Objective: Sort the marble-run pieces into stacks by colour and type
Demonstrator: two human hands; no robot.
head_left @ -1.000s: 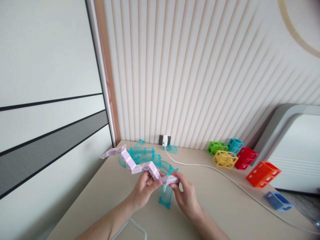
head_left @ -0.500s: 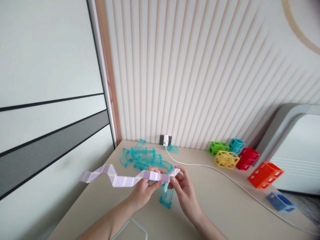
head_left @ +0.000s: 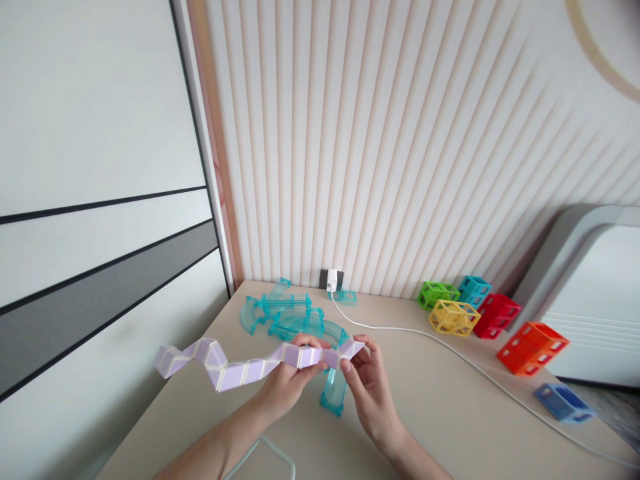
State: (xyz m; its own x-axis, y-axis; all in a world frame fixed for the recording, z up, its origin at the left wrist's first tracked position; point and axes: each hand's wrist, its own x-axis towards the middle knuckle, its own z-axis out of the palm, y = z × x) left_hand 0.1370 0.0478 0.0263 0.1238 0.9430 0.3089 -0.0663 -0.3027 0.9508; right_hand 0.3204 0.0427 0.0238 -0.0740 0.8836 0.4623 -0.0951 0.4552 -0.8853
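Lilac snake puzzle point(head_left: 233, 377), L hand point(head_left: 287, 385) gripping, R hand point(head_left: 369, 387) pinching R end

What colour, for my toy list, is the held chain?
The chain is lilac and white; see head view.

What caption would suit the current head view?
Two hands hold a jointed lilac chain over a beige table bearing translucent teal pieces and, at right, coloured open-frame blocks.

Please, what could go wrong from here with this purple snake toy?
The snake toy reaches far past the left hand, unsupported there, so that end might swing or sag. The right hand grips only near the tip, which could slip. A clear blue piece shows between the hands; lowering them might knock it.
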